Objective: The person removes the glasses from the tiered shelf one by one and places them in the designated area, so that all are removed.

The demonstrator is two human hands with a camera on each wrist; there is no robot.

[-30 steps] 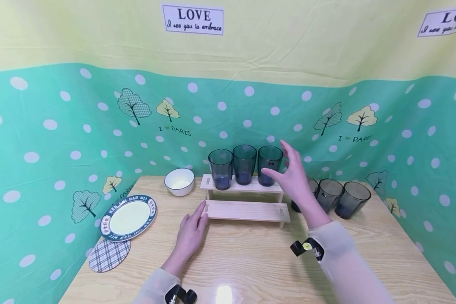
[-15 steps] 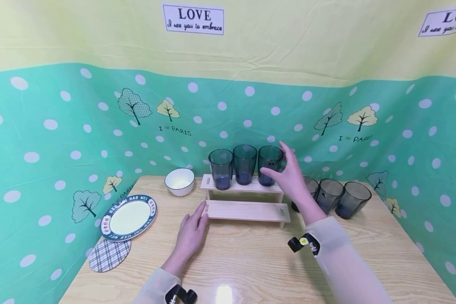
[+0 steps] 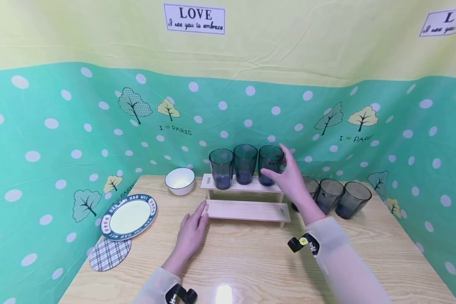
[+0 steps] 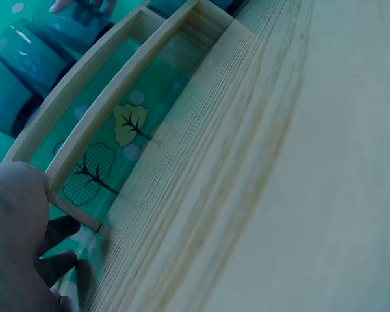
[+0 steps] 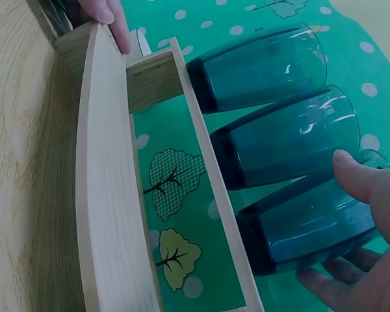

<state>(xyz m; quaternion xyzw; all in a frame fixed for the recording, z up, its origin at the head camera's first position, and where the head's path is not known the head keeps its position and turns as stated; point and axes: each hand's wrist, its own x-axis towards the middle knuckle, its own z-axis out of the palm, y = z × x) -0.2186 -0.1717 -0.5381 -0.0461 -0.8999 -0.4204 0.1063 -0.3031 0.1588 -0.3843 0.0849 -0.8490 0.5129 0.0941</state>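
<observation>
On the upper tier of a pale wooden two-step rack (image 3: 247,210) stand three dark blue-tinted drinking glasses in a row. My right hand (image 3: 290,181) holds the rightmost glass (image 3: 269,158), thumb across its front and fingers round its far side; the right wrist view shows this glass (image 5: 312,227) between thumb and fingers. The middle glass (image 3: 245,162) and left glass (image 3: 221,169) stand close beside it. At the left end of the lower step, my left hand (image 3: 190,234) rests with extended fingers touching the wood, thumb at the front corner.
Three more tinted glasses (image 3: 352,200) stand right of the rack, one partly hidden behind my right forearm. A white bowl (image 3: 179,181) is left of the rack. Farther left, a blue-rimmed plate (image 3: 129,217) overlaps a checked round mat (image 3: 109,255). A patterned cloth (image 3: 247,105) hangs behind.
My right hand has come slightly left and in around the rightmost glass, its fingers nearer the glass's side. The left hand, rack and glasses stay where they were.
</observation>
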